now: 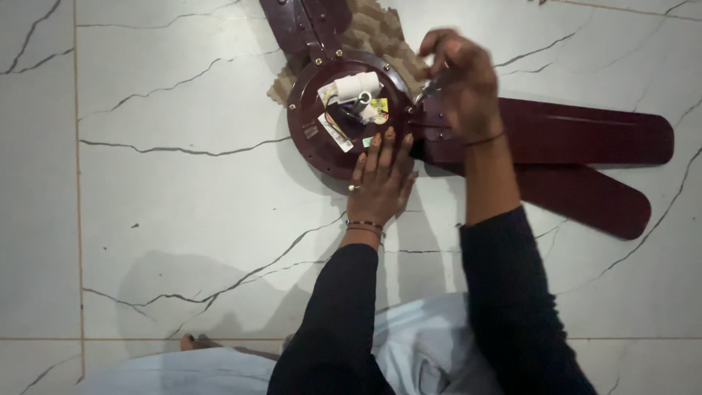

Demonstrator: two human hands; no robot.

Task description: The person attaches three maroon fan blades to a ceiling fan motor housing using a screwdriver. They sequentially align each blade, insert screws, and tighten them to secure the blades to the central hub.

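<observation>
A dark maroon ceiling fan lies on the white marble floor, its round motor housing (311, 139) facing up with a white stub shaft (357, 88) and stickers at the centre. My left hand (382, 179) rests flat on the housing's lower right rim, fingers apart. My right hand (462, 84) is closed around a thin metal tool (426, 89), blurred, at the joint where a blade (585, 132) meets the housing. A second blade (585, 197) lies just below it, and another blade (300, 25) points toward the top edge.
A piece of brown corrugated cardboard (380, 33) lies under the fan's top side. Grey-veined floor tiles (183, 219) spread around. My knees in pale cloth (417, 351) sit at the bottom edge, with toes (191, 341) showing at lower left.
</observation>
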